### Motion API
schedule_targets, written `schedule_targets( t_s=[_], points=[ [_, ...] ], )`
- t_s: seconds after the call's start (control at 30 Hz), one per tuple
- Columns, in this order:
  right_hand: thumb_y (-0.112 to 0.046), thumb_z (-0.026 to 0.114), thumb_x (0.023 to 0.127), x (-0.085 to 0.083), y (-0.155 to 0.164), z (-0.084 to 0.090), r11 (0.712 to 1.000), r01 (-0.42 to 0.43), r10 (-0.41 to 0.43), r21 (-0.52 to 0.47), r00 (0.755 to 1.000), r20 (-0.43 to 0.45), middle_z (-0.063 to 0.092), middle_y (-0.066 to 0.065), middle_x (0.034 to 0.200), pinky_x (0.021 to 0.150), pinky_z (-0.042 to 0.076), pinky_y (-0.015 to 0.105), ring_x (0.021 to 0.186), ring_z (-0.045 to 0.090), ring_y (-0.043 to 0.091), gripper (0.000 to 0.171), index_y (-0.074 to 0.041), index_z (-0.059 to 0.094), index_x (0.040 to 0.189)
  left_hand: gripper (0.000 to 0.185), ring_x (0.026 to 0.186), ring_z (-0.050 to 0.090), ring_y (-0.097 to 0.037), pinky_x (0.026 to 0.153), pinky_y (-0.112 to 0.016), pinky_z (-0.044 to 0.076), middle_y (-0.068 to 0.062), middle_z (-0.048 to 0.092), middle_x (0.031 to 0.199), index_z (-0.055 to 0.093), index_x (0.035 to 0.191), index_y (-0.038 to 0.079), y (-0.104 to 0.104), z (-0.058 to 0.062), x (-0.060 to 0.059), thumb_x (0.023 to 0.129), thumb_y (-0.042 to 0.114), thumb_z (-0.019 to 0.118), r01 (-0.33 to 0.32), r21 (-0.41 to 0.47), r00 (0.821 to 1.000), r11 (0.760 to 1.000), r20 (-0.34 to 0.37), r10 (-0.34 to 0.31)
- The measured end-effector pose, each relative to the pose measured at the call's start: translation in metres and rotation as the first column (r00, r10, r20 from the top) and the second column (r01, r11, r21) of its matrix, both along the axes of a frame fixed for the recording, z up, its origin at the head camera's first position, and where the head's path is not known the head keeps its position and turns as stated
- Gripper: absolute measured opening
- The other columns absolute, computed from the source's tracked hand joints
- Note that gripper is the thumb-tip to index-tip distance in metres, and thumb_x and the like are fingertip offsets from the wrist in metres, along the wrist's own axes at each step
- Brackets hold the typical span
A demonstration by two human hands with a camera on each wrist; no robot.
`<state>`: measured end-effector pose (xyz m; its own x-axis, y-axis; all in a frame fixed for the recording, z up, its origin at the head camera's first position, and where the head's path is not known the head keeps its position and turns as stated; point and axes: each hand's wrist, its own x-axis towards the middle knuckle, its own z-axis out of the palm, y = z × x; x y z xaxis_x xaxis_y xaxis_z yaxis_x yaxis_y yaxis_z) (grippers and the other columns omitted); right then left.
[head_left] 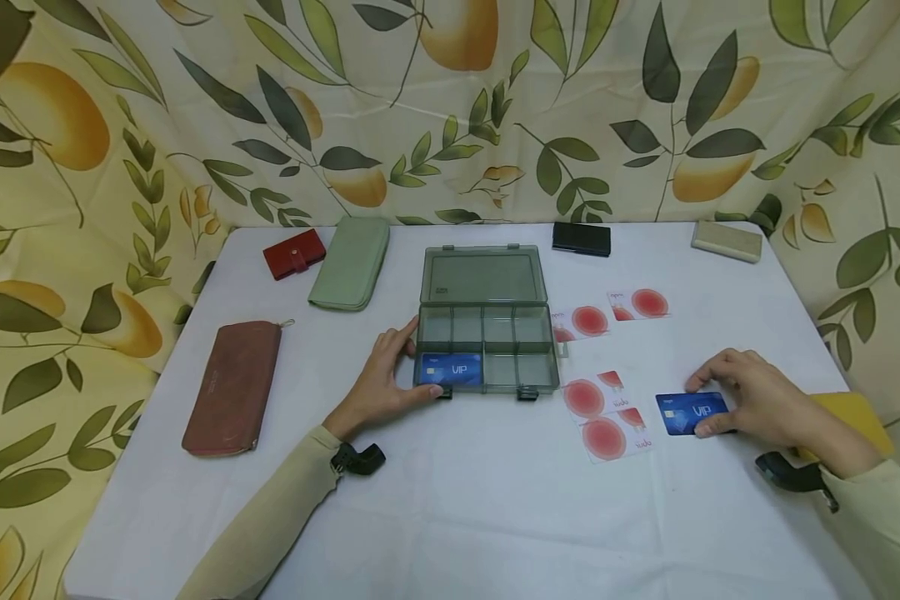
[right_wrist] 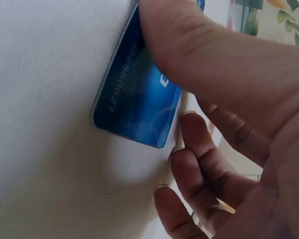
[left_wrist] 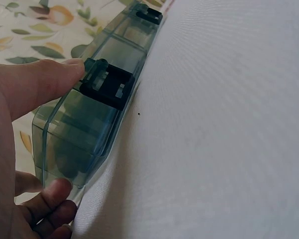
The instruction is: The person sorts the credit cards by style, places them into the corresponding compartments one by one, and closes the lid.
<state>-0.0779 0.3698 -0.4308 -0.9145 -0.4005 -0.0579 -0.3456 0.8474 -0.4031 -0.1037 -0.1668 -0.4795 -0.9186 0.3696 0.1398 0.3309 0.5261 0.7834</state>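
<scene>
A clear smoky compartment box [head_left: 547, 350] lies open mid-table, its lid [head_left: 483, 277] flat behind it. One blue VIP card [head_left: 451, 369] lies in its front left compartment. My left hand [head_left: 412, 368] grips the box's front left corner, with the thumb along the front by a black latch [left_wrist: 107, 87] and the fingers [left_wrist: 49, 199] curled at the side wall [left_wrist: 84, 129]. To the right, my right hand [head_left: 708, 407] pinches a second blue VIP card [head_left: 678, 414] lying on the cloth. The thumb [right_wrist: 189, 55] presses its top [right_wrist: 134, 99] while the fingertips [right_wrist: 194, 129] meet its edge.
Several white cards with red discs [head_left: 589, 321] [head_left: 603, 436] lie between the box and my right hand. Wallets ring the table: red [head_left: 294, 252], green [head_left: 350, 262], brown [head_left: 232, 386], black [head_left: 581, 238], beige [head_left: 726, 241]. A yellow item [head_left: 858, 412] sits by my right wrist.
</scene>
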Motion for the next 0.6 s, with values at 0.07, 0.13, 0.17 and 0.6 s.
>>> schedule_targets(
  t_s=[0.07,0.13,0.17,0.6],
  points=[
    [-0.027,0.103,0.061,-0.001,0.001,0.001,1.000,-0.006,0.006,0.000,1.000,0.005,0.068,0.007,0.109,0.080,0.043,0.026,0.102,0.051,0.026,0.051,-0.015,0.075,0.102,0.110,0.114,0.043,-0.028,0.104,-0.050,0.038,-0.012,0.054,0.117,0.029,0.168,0.006,0.000,0.000,0.000,0.080,0.034,0.089,0.000,0.001,1.000,1.000,0.003,0.000],
    [-0.026,0.102,0.063,-0.002,0.001,0.002,1.000,0.000,0.000,-0.005,0.999,0.036,0.068,0.006,0.106,0.078,0.044,0.023,0.101,0.051,0.027,0.051,-0.013,0.071,0.102,0.110,0.114,0.043,-0.028,0.105,-0.050,0.038,-0.011,0.054,0.117,0.029,0.168,0.006,0.001,0.000,0.000,0.080,0.033,0.089,-0.001,-0.003,1.000,1.000,0.005,0.001],
    [-0.025,0.101,0.065,-0.003,0.002,0.002,1.000,0.006,-0.006,-0.008,0.999,0.054,0.068,0.007,0.105,0.077,0.044,0.023,0.100,0.052,0.028,0.051,-0.012,0.068,0.102,0.110,0.114,0.042,-0.028,0.105,-0.050,0.038,-0.011,0.054,0.118,0.028,0.168,0.007,0.001,0.000,0.000,0.080,0.032,0.089,-0.001,-0.004,1.000,1.000,0.005,0.001],
    [-0.002,0.082,0.091,-0.010,-0.014,0.019,0.949,0.150,-0.179,-0.278,0.980,-0.082,0.066,0.027,0.119,0.067,0.041,0.003,0.074,0.055,-0.008,0.040,-0.006,0.064,0.126,0.110,0.115,0.043,-0.029,0.104,-0.050,0.039,-0.012,0.054,0.118,0.030,0.167,0.006,0.001,0.000,0.000,0.079,0.034,0.089,-0.004,-0.008,1.000,1.000,-0.002,0.004]
  ],
)
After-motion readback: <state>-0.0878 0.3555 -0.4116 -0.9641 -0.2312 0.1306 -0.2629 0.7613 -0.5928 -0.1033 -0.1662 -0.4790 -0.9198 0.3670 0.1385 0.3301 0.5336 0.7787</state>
